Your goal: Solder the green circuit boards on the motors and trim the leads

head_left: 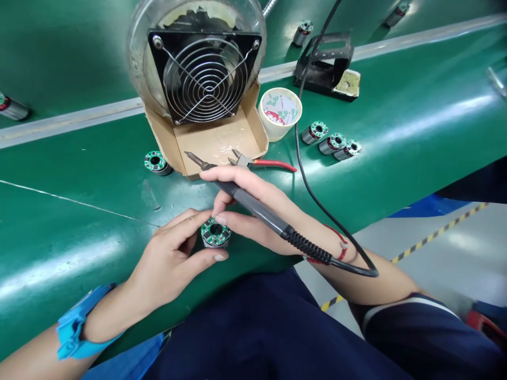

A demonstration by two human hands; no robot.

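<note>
Left hand (166, 258) half curled, thumb and fingertips at the sides of a metal cylinder (216, 233) topped by a green circuit board, near the front edge of the green surface (79, 221). Right hand (273, 198) closed loosely round a soldering iron (259, 210), thumb and a finger also at the cylinder's rim. Iron tip points away from the cylinder, towards a cardboard tray (214, 134). Red-handled cutters (275, 165) lie across the tray's edge, fan (208, 87) behind. Tape roll (273, 129) just beside the tray.
</note>
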